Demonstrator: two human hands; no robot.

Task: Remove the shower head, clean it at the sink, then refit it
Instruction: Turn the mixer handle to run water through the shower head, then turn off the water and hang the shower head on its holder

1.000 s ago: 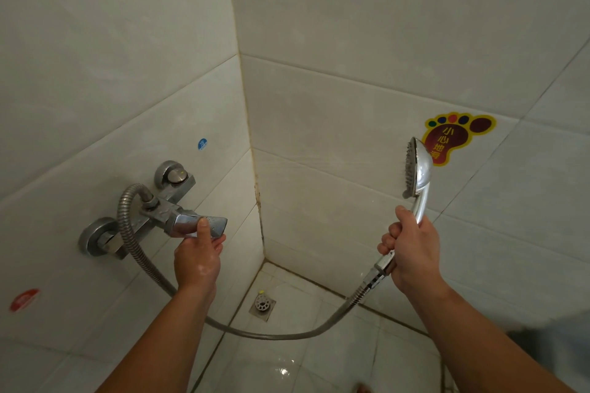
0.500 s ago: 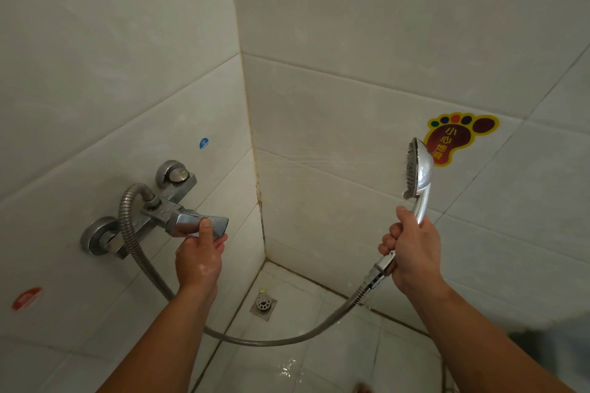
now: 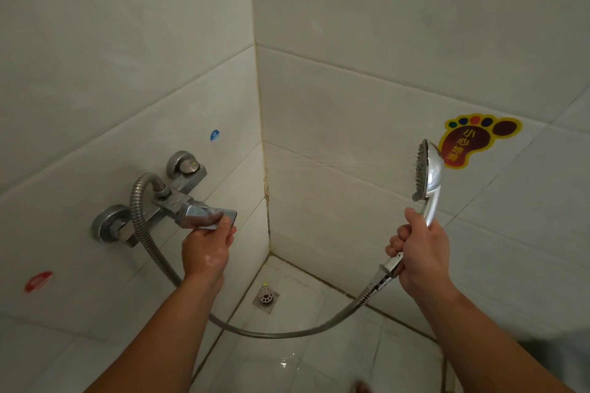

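Chrome shower head (image 3: 429, 169), ribbed metal hose (image 3: 281, 333)

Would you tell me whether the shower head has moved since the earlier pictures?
No; the shower head still overlaps the foot sticker at its left edge.

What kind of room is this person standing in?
Most likely the shower corner of a bathroom. The walls are tiled, a tap with a metal hose is fixed to one, the right hand grips a shower head, and a floor drain sits below.
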